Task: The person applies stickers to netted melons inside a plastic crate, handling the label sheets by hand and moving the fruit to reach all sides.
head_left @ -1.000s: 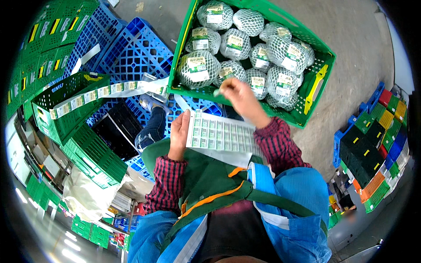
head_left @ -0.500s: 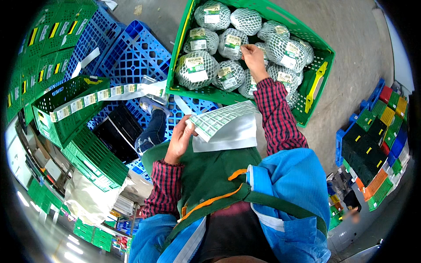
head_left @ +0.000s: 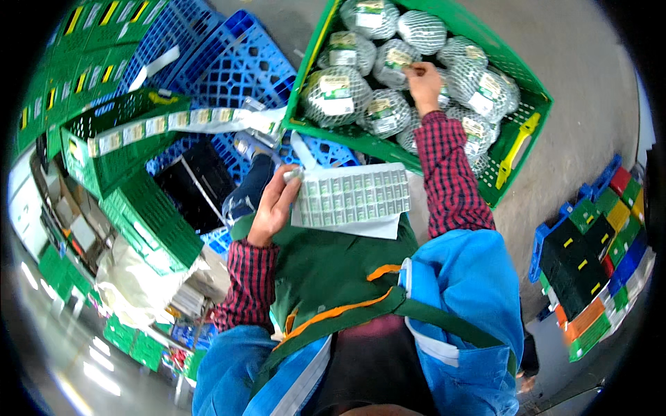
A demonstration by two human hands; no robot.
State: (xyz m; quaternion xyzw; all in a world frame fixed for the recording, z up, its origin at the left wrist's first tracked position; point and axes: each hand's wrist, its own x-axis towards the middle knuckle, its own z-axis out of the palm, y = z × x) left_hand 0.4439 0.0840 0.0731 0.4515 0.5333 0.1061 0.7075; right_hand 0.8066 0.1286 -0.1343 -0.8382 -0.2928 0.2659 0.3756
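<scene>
My left hand (head_left: 272,211) grips a sheet of small green-and-white labels (head_left: 354,194) at its left edge, thumb on top, with white backing paper below it. The sheet hangs over my green apron (head_left: 333,267). Up in the green crate (head_left: 347,144), my right hand (head_left: 426,87) has its fingertips pinched together at the label of a round item in white foam netting (head_left: 394,61). Whether a small sticker is between those fingers is hidden. Several more netted round items fill the crate, most with a label on top.
A long label strip (head_left: 156,125) runs from a smaller green crate (head_left: 83,163) to the big crate. Blue pallets (head_left: 243,69) and a black crate (head_left: 191,187) lie on the left. Stacked coloured crates (head_left: 590,236) stand at right, stacked green ones (head_left: 41,104) far left.
The label sheet has swung from tilted and curled to lying flatter toward me. My right hand stays at the same netted item. The whole view has shifted slightly.
</scene>
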